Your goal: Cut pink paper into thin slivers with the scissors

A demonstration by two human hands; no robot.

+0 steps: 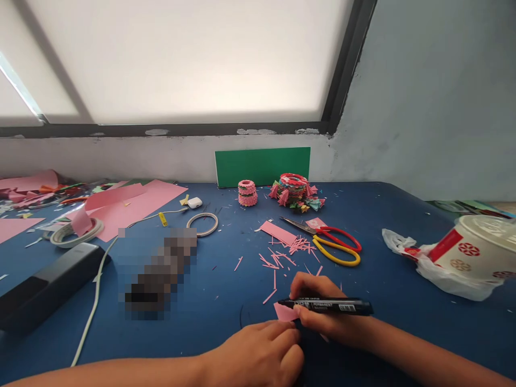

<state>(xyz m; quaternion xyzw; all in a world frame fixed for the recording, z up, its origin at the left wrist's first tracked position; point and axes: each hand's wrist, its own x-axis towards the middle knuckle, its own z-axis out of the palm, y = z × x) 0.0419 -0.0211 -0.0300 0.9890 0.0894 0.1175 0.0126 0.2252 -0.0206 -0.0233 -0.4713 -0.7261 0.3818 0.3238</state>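
My right hand (322, 309) grips a black permanent marker (328, 306) that lies sideways, its tip pointing left over a small pink paper piece (283, 313). My left hand (262, 352) rests on the blue table (403, 279) just below that piece, fingers curled and touching its edge. Thin pink paper slivers (282, 258) are scattered just beyond my hands.
Red-and-yellow scissors (332, 242) and a pink strip (278, 232) lie past the slivers. Folded paper stacks (247, 193) (296, 192) stand before a green card (263, 166). A cup in a plastic bag (463, 258) sits right. Tape rolls (202, 223), pink sheets (133, 207), a black box (44, 285) and cable lie left.
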